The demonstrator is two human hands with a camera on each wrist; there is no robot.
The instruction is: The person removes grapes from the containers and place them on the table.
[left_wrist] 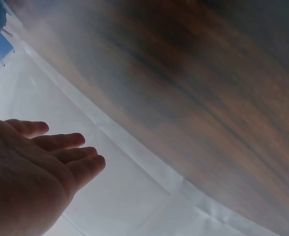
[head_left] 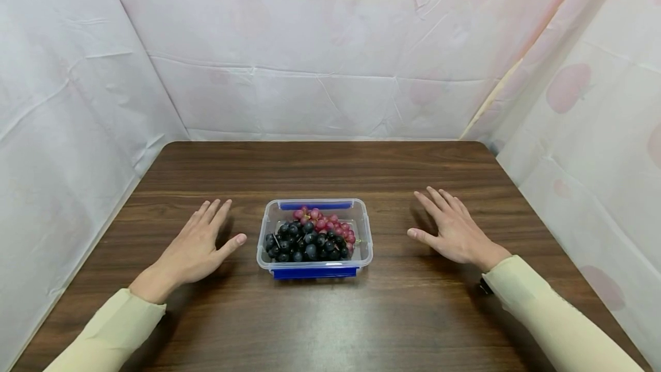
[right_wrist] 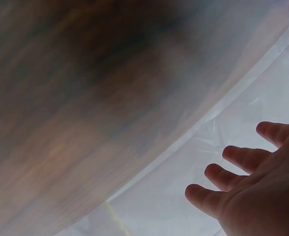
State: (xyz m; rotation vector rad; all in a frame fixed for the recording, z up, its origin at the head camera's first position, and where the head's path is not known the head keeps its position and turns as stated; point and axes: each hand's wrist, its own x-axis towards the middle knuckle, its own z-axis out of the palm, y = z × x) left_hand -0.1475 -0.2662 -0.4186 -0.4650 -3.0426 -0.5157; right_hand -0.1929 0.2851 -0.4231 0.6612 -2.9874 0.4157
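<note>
A clear plastic container with blue clips stands mid-table in the head view, its top uncovered. Inside, a bunch of black grapes lies in front of a bunch of red grapes. To the container's left is the left hand, palm down with fingers extended, apart from it. On the other side, the right hand has its fingers spread and also holds nothing. Both wrist views show the hands' straight fingers; the left wrist view catches a blue clip at its upper left corner.
The dark wood table has rounded far corners. White sheets with faint fruit prints hang behind it and along both sides. A dark band shows under the right sleeve's cuff.
</note>
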